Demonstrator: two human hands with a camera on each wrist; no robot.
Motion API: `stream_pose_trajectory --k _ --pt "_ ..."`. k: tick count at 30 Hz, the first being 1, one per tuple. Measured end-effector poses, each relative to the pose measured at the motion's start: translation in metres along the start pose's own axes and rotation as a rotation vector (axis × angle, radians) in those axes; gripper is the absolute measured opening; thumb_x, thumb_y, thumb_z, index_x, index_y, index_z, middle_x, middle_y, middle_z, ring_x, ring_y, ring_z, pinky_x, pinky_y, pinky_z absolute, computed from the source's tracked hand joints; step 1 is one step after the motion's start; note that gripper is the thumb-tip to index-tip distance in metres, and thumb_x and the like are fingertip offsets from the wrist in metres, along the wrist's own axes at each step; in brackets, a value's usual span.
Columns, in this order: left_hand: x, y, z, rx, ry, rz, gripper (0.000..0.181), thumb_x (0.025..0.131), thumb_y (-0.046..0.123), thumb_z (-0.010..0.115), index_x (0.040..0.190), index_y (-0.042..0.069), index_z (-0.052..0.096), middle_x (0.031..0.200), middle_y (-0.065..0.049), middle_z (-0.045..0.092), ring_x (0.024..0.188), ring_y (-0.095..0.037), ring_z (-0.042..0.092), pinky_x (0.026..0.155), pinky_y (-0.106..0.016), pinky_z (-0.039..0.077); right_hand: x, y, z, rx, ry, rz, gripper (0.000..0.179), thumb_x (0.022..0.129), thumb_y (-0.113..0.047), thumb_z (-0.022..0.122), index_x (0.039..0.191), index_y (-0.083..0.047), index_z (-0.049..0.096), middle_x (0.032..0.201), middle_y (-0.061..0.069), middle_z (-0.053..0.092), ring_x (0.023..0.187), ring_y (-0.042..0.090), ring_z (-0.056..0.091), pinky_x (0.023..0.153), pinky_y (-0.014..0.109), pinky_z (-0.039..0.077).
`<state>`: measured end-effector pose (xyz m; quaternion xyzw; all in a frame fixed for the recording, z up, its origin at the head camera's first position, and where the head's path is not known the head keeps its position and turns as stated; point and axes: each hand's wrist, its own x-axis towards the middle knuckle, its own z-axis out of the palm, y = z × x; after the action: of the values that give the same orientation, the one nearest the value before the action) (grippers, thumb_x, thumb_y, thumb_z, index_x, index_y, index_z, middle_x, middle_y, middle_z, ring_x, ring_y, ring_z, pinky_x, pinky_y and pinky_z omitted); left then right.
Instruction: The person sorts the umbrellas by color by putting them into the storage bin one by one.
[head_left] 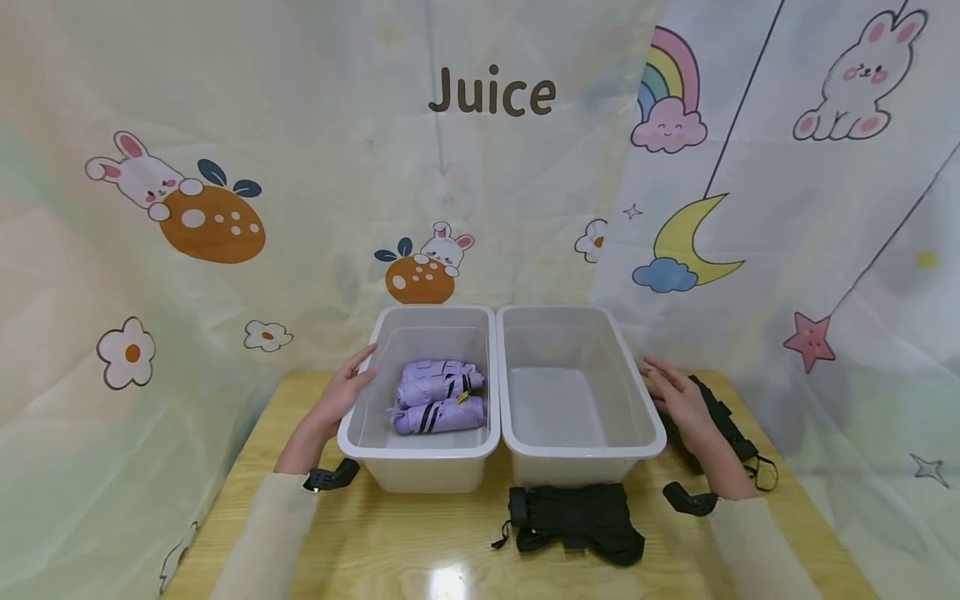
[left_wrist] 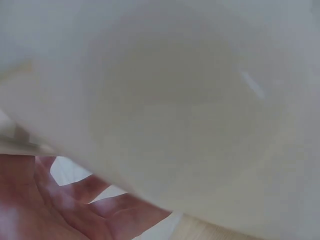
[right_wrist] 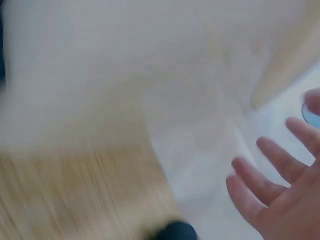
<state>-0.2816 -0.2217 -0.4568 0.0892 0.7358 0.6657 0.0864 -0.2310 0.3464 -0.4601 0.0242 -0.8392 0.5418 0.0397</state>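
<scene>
Two white plastic bins stand side by side. My left hand rests against the outer left side of the left bin, fingers extended along its wall, as the left wrist view also shows. Folded purple umbrellas, several of them with black straps, lie in that bin. Beside the outer right wall of the right bin is my right hand, fingers spread and holding nothing in the right wrist view. Nothing lies inside the right bin. Partly hidden behind the right hand and forearm is a black folded umbrella.
Another black folded umbrella, with a wrist cord, lies on the wooden table in front of the right bin. A cartoon-printed curtain hangs close behind the bins and along both sides of the table.
</scene>
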Motion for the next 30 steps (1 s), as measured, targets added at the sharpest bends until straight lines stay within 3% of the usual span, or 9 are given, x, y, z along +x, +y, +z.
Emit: stream_pose_trajectory --k 5,9,15,19,23,30 --pt "-0.005 -0.001 -0.004 0.009 0.013 -0.017 0.055 0.106 0.021 0.041 0.156 0.018 0.019 0.148 -0.030 0.031 0.124 -0.053 0.042 0.087 -0.057 0.049 0.001 0.018 -0.024 -0.460 0.045 -0.157 0.051 0.101 -0.028 0.053 0.141 0.003 0.044 0.136 0.031 0.046 0.111 0.050 0.051 0.085 0.063 0.045" --pt "-0.004 -0.002 -0.004 -0.008 0.005 -0.004 0.054 0.106 0.020 0.040 0.156 0.018 0.020 0.148 -0.030 0.030 0.124 -0.053 0.041 0.088 -0.058 0.049 0.000 0.034 -0.043 -0.629 0.055 -0.192 0.048 0.098 -0.023 0.059 0.133 0.008 0.050 0.129 0.034 0.050 0.109 0.053 0.050 0.084 0.067 0.042" --pt "-0.001 0.000 -0.001 -0.004 0.011 -0.019 0.053 0.106 0.019 0.039 0.156 0.021 0.021 0.150 -0.028 0.030 0.125 -0.052 0.042 0.086 -0.059 0.049 -0.009 0.053 -0.043 -0.783 0.051 -0.095 0.052 0.090 -0.029 0.068 0.126 0.006 0.057 0.122 0.040 0.050 0.100 0.056 0.052 0.077 0.068 0.045" --pt "0.001 0.001 0.002 0.002 0.022 -0.024 0.053 0.106 0.018 0.039 0.156 0.022 0.023 0.149 -0.027 0.030 0.124 -0.053 0.042 0.086 -0.060 0.049 -0.014 0.059 -0.038 -0.861 0.057 0.000 0.065 0.087 -0.043 0.069 0.129 0.004 0.053 0.123 0.041 0.046 0.095 0.055 0.054 0.067 0.065 0.048" --pt "-0.002 0.001 0.003 -0.006 0.036 -0.034 0.054 0.106 0.018 0.040 0.156 0.022 0.022 0.151 -0.027 0.029 0.124 -0.052 0.042 0.087 -0.060 0.048 -0.016 0.064 -0.033 -0.893 0.042 0.046 0.081 0.083 -0.055 0.069 0.134 0.005 0.047 0.123 0.041 0.043 0.086 0.053 0.056 0.058 0.061 0.048" --pt "-0.001 0.003 0.003 -0.012 0.045 -0.028 0.054 0.105 0.018 0.040 0.156 0.021 0.022 0.153 -0.024 0.027 0.125 -0.051 0.041 0.088 -0.060 0.047 -0.013 0.076 -0.027 -0.896 0.034 0.089 0.095 0.078 -0.062 0.070 0.140 0.003 0.040 0.127 0.041 0.040 0.092 0.055 0.055 0.064 0.066 0.047"
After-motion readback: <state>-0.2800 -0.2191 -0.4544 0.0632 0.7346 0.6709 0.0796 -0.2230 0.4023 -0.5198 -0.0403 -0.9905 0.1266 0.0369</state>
